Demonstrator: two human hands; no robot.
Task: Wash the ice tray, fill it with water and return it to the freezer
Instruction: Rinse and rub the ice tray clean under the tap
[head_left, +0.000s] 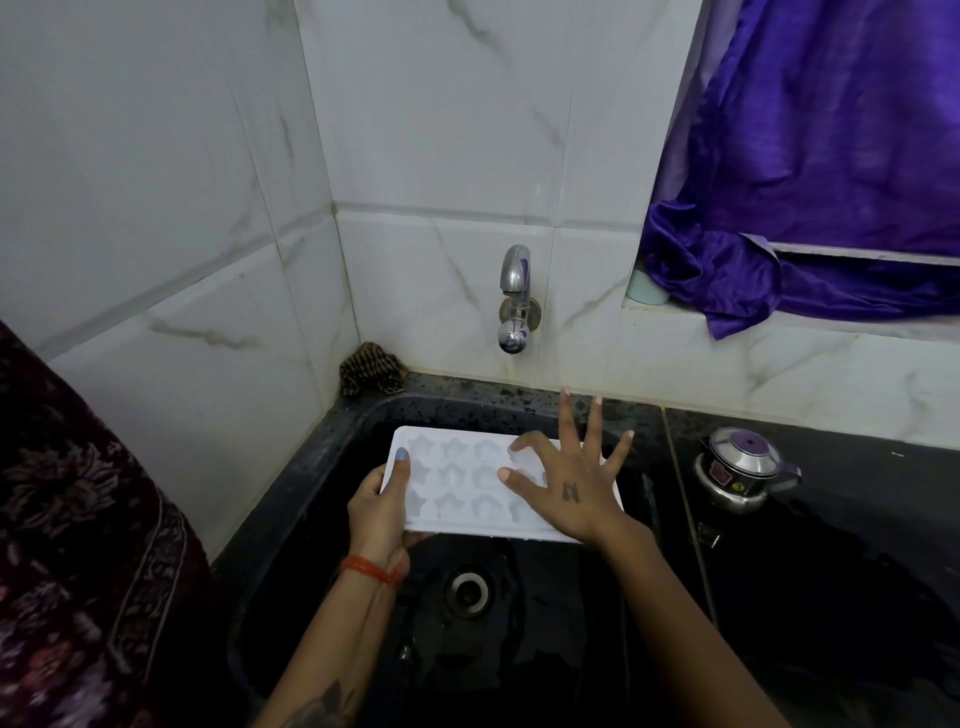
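Seemingly washing: left hand (382, 512) grips the tray (457, 480) over the sink (322, 499), right hand (569, 486) spread flat on it. Next, open the dry tap (515, 301).

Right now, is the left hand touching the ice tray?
Touching. The head view shows the left hand gripping the left end of the ice tray, its thumb lying on the top face and its fingers under the edge.
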